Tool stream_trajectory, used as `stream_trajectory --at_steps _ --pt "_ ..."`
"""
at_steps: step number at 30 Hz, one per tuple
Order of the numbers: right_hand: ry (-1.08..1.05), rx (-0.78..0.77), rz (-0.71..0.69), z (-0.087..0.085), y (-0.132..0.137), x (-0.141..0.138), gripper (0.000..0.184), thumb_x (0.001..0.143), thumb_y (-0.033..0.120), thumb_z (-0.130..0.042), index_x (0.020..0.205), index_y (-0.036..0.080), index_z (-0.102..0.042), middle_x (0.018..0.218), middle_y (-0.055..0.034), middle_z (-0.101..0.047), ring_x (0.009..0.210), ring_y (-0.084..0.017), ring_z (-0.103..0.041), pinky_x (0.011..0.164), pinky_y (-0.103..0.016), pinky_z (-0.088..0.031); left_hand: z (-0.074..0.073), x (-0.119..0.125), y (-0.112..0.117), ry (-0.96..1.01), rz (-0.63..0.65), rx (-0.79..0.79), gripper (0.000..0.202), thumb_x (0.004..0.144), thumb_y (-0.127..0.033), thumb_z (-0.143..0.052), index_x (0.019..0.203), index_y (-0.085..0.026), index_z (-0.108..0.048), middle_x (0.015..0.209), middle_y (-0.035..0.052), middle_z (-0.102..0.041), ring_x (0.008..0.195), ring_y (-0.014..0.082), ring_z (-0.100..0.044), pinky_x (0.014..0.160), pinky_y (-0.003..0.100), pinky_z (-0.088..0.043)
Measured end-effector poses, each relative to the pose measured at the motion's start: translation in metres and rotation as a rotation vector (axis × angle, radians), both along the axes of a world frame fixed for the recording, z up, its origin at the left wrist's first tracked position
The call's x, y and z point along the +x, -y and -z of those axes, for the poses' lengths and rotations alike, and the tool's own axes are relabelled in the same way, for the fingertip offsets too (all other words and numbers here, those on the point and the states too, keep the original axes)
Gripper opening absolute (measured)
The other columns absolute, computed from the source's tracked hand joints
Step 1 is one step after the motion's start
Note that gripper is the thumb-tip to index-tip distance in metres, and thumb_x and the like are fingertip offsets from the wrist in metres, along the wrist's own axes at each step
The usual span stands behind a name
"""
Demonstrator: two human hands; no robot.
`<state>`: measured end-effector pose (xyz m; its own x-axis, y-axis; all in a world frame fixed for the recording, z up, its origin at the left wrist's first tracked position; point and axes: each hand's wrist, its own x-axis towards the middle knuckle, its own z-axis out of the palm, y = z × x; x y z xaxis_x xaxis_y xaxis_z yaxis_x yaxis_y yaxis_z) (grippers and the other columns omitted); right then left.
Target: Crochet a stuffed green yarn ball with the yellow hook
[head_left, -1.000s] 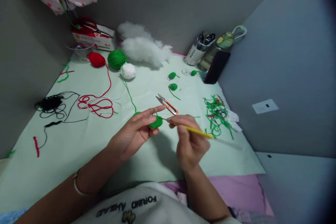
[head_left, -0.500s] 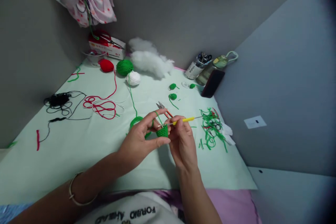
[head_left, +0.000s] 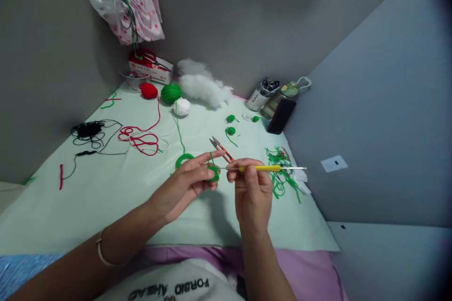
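Note:
Between the thumb and fingers of my left hand [head_left: 185,181] is a small green crochet piece [head_left: 213,174]. A strand of green yarn runs over the raised left index finger. My right hand [head_left: 253,188] grips a crochet hook [head_left: 263,168] by its yellow handle, held level. The hook's left tip reaches the top of the green piece; whether it sits in a stitch I cannot tell. Behind my left hand lies a loop of green yarn [head_left: 182,159], its strand leading back toward a green yarn ball [head_left: 171,93]. Orange-handled thread snips [head_left: 222,149] lie just beyond my hands.
White stuffing [head_left: 203,87], a red yarn ball [head_left: 148,91] and a white yarn ball [head_left: 181,106] sit at the back. Black yarn [head_left: 88,130] and tangled red yarn [head_left: 144,143] lie left. At right are yarn scraps [head_left: 280,178], a phone [head_left: 281,116] and a bottle [head_left: 275,106].
My right hand has moved right with the hook, now more level and farther from my left hand. The left fingers have closed over the green piece, covering more of it. The view has shifted slightly.

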<state>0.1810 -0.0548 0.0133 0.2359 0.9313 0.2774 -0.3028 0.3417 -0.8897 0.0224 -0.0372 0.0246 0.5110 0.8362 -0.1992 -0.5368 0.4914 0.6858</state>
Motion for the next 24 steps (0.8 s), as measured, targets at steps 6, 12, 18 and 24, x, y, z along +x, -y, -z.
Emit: stream_trajectory --at_steps 6,12,18,24 --pt "-0.092 -0.094 -0.123 -0.003 -0.001 0.004 0.017 0.096 0.04 -0.073 0.088 0.025 -0.078 0.074 0.0009 -0.07 0.06 -0.01 -0.058 0.058 -0.023 -0.051 0.005 0.002 0.0 0.032 0.003 0.043 0.041 0.082 -0.023 -0.081 0.123 -0.019 -0.08 0.088 0.0018 -0.065 0.078 0.0126 -0.055 0.076 0.025 -0.046" --pt "0.286 0.107 0.01 0.008 -0.001 0.0 0.009 0.095 0.029 -0.074 0.096 0.028 -0.083 0.092 -0.0041 -0.079 0.093 -0.02 -0.071 0.085 -0.036 -0.059 0.006 0.012 0.004 -0.121 -0.126 0.241 0.041 0.084 -0.024 -0.085 0.124 -0.027 -0.077 0.108 0.0034 -0.074 0.104 0.0181 -0.065 0.096 0.028 -0.049" --pt "0.256 0.032 0.05 0.011 -0.009 0.005 0.012 0.097 0.031 -0.072 0.098 0.026 -0.083 0.092 -0.0042 -0.08 0.083 -0.018 -0.072 0.072 -0.032 -0.059 0.012 0.002 -0.006 -0.123 -0.043 0.277 0.036 0.097 -0.032 -0.072 0.132 -0.027 -0.075 0.119 0.0071 -0.077 0.113 0.0229 -0.067 0.108 0.035 -0.047" --pt "0.145 -0.007 0.029 0.011 -0.023 0.001 0.013 0.097 0.035 -0.072 0.096 0.025 -0.08 0.086 -0.0029 -0.078 0.074 -0.016 -0.07 0.069 -0.03 -0.059 0.013 -0.001 -0.02 -0.1 -0.037 0.184 0.044 0.087 -0.028 -0.083 0.13 -0.026 -0.076 0.106 0.0059 -0.076 0.101 0.0216 -0.068 0.102 0.038 -0.05"
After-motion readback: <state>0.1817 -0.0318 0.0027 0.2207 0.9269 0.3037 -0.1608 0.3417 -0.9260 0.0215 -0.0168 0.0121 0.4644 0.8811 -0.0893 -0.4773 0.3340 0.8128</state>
